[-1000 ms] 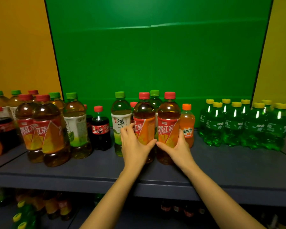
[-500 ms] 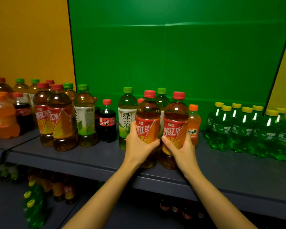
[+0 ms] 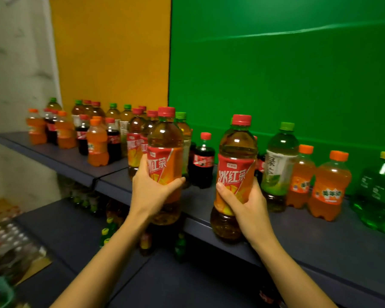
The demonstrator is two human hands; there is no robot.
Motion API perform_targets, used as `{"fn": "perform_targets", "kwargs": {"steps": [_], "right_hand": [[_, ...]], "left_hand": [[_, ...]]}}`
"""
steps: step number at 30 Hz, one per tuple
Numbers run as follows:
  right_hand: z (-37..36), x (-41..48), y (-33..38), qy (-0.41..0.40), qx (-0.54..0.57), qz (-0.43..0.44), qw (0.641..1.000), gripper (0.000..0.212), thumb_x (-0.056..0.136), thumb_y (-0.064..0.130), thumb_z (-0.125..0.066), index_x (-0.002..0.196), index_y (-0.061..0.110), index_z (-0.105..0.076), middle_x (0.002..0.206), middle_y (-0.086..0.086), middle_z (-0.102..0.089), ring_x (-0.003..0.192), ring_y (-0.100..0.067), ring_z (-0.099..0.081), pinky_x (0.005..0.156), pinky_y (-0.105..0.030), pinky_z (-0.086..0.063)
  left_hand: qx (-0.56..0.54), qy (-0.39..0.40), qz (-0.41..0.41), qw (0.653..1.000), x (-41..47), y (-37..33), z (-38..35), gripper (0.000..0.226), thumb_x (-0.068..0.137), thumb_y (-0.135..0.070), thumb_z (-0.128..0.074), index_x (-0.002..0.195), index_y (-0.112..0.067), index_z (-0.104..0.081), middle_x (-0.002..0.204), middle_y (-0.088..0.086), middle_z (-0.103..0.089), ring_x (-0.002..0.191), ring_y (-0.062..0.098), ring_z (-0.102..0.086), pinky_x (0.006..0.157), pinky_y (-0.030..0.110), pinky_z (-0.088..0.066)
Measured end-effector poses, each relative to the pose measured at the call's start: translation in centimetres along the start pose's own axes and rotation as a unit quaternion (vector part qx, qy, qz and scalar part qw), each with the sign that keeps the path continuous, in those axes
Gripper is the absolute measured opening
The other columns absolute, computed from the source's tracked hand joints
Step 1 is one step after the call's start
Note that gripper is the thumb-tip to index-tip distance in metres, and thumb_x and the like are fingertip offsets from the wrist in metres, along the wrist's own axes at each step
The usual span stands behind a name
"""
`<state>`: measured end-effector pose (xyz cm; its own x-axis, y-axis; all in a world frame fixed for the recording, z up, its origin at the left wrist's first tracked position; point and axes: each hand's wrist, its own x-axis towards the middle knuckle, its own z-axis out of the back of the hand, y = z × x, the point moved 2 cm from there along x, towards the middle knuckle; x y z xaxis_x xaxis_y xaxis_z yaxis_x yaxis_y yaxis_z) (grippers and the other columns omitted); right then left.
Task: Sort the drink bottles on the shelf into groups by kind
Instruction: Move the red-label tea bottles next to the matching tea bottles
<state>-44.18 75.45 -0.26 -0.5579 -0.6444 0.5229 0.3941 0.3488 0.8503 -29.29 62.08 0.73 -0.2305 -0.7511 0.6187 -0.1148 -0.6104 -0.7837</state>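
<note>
You are standing at a long dark shelf (image 3: 320, 238) with lots of drink bottles on it. The biggest things you are holding are two red tea bottles with red caps. Your left hand (image 3: 150, 193) is wrapping tight around the left tea bottle (image 3: 165, 162), and your right hand (image 3: 248, 204) is wrapping tight around the right tea bottle (image 3: 236, 174). Your hands are apart — one bottle in each. Both bottles are up off the shelf, at its front edge, and both are standing straight.

I think you are carrying them to their own kind. More red tea bottles (image 3: 135, 138) are waiting just behind your left hand, so that looks like their home.

Next you need to set both down beside that group, standing up, without bumping the small cola bottle (image 3: 203, 161) between your hands. Smaller orange soda bottles (image 3: 328, 185) and a green tea bottle (image 3: 278, 167) are sitting to your right — they look unsorted.
</note>
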Motion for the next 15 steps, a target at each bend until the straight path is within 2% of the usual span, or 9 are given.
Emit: {"fn": "perform_targets", "kwargs": {"steps": [3,8,11,13,15], "right_hand": [[-3.6,0.7,0.0,0.031,0.008,0.004,0.999,0.057,0.057,0.048,-0.068,0.11,0.036,-0.049,0.103,0.018,-0.063,0.09,0.007,-0.062,0.07,-0.006,-0.048],[-10.4,2.2,-0.5,0.066,0.018,0.006,0.998,0.063,0.058,0.05,-0.068,0.115,0.033,-0.049,0.107,0.016,-0.063,0.092,0.005,-0.062,0.07,-0.004,-0.047],[-15.0,3.3,-0.9,0.08,0.023,0.007,0.997,0.067,0.059,0.051,-0.068,0.12,0.032,-0.049,0.108,0.015,-0.065,0.094,0.004,-0.063,0.078,-0.013,-0.05],[-18.3,4.2,-1.1,0.077,0.022,0.006,0.997,0.067,0.058,0.052,-0.069,0.118,0.031,-0.05,0.107,0.014,-0.066,0.094,0.002,-0.063,0.082,-0.018,-0.05],[-21.4,4.9,-1.3,0.069,0.02,0.01,0.997,0.068,0.057,0.053,-0.069,0.118,0.031,-0.049,0.109,0.012,-0.065,0.095,0.001,-0.063,0.082,-0.018,-0.049]], "left_hand": [[0.023,-0.031,0.0,0.999,1.0,1.2,4.0,0.068,0.063,-0.015,-0.083,0.115,-0.029,-0.043,0.104,-0.012,-0.056,0.096,0.005,-0.055,0.084,0.028,-0.046],[0.049,-0.069,0.005,0.996,3.6,4.5,10.8,0.068,0.065,-0.013,-0.081,0.121,-0.022,-0.043,0.101,-0.01,-0.056,0.092,0.003,-0.054,0.077,0.023,-0.045],[0.061,-0.072,0.001,0.996,5.9,6.8,14.6,0.063,0.065,-0.01,-0.08,0.113,-0.026,-0.042,0.097,-0.014,-0.054,0.088,0.002,-0.054,0.071,0.019,-0.043],[0.065,-0.07,0.003,0.995,7.8,8.4,17.4,0.063,0.063,-0.014,-0.083,0.111,-0.026,-0.044,0.097,-0.012,-0.056,0.089,0.003,-0.055,0.071,0.021,-0.044],[0.068,-0.068,0.005,0.995,9.5,9.9,19.8,0.069,0.054,-0.032,-0.085,0.111,-0.027,-0.046,0.099,-0.011,-0.058,0.09,0.004,-0.057,0.072,0.022,-0.046]]}}
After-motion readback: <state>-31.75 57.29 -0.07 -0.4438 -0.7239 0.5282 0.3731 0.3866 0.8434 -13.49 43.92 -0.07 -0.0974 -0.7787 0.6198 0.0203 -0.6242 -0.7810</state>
